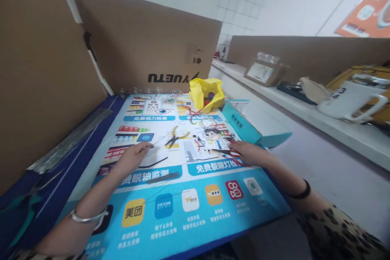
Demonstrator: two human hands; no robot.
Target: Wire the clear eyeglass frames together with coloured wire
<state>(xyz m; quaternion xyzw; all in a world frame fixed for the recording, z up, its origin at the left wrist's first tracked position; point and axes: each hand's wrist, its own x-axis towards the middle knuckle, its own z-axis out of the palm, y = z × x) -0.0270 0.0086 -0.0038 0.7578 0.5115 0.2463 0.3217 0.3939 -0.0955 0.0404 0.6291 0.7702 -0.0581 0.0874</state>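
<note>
My left hand (138,156) is closed in a pinch over the printed mat. A thin wire-like strand (160,139) seems to run from its fingertips toward a pair of pliers (174,140) with yellow handles, which lies just beyond. On the right, my right hand (248,153) is closed around the red handles of a pair of scissors (225,152), whose dark blades point left. Part of the handles is hidden under the fingers. A red strand (195,120) and a small round clear item (209,122) lie farther back.
A yellow bag (201,89) with coloured items and a teal box (240,124) stand at the back right. Tangled wires (173,96) lie by the cardboard wall (146,44). Teal-handled pliers (29,207) rest at left. A white mug (344,99) stands on the ledge.
</note>
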